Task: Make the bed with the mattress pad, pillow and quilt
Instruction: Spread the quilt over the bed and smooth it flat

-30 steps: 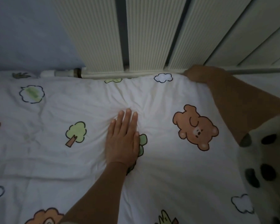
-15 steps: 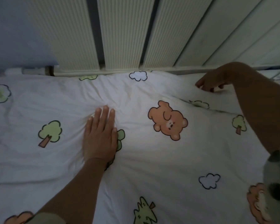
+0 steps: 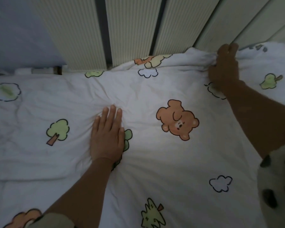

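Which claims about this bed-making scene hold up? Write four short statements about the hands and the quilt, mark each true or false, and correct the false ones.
1. The left hand lies flat on the quilt, fingers straight. True.
2. The bear print lies between the left hand and the right hand. True.
3. The right hand rests open on the bear print. False: it grips a bunched edge of the quilt by the ribbed panels.
4. The quilt is plain blue. False: it is white with bears, trees and clouds.

We note pale cream ribbed upright panels (image 3: 132,30) ahead, parted by narrow dark gaps (image 3: 104,30); plain blue-grey wall (image 3: 15,30) at far left. We find the light dim.
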A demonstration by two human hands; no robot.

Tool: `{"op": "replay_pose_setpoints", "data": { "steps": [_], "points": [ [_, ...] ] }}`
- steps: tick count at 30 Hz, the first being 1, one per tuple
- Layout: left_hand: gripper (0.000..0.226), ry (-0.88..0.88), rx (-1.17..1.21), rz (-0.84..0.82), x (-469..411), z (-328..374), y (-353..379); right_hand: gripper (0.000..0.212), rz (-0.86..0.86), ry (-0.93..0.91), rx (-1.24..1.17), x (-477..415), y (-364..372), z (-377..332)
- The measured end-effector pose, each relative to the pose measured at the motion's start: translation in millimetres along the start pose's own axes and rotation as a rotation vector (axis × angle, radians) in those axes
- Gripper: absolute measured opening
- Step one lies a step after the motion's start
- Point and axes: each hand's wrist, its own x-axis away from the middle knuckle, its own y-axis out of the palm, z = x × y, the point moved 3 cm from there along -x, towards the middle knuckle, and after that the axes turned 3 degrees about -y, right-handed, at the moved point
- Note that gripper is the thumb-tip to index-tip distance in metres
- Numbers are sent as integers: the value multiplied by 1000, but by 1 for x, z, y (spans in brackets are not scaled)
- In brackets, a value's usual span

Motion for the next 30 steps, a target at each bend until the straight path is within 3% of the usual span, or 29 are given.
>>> {"op": "replay_pose_setpoints", "data": {
  "steps": [2,5,8,9,10,12,14,15,18,20,21,23,26,28,30],
  "points": [
    [60,1,-4,0,-1,0,0,55,-36,-37,-64,3,10,-6],
    [60,-3,-14,2,0,0,-1,71,-391,-11,-71,-1,38,-10],
    [60,-2,-6,-2,0,1,-1,91,-503,190,23,-11,61,-3],
    [60,-3,-16,0,0,-3,-1,99,-495,218,25,-18,69,-11],
    [60,0,-8,0,0,0,0,93,-479,189,67,-22,65,-15],
    [60,0,-6,-7,0,0,0,57,-261,19,158,-30,52,-40],
    [60,-5,-10,-8,1,1,-1,36,-62,-113,66,-33,44,-65],
    [59,-6,-15,-6,1,1,-1,39,-127,-153,-10,-33,54,-73],
    [59,-2,-20,-12,0,0,-1,65,-634,-29,-63,-27,93,-73],
    [59,-5,-20,-8,0,0,-1,60,-731,5,-200,-27,103,-74],
    [59,-7,-19,-14,0,0,0,56,-704,-24,-234,-30,105,-75],
    [60,-4,-19,-19,0,1,0,58,-622,-107,-77,-31,106,-72],
    [60,-3,-22,-24,-1,1,0,69,-354,-250,111,-26,100,-71],
    [60,-2,-19,-22,0,2,-1,69,-162,-356,43,-26,95,-77],
    [60,-7,-24,-30,0,2,0,55,-111,-408,-168,-26,88,-99]
  ]
}}
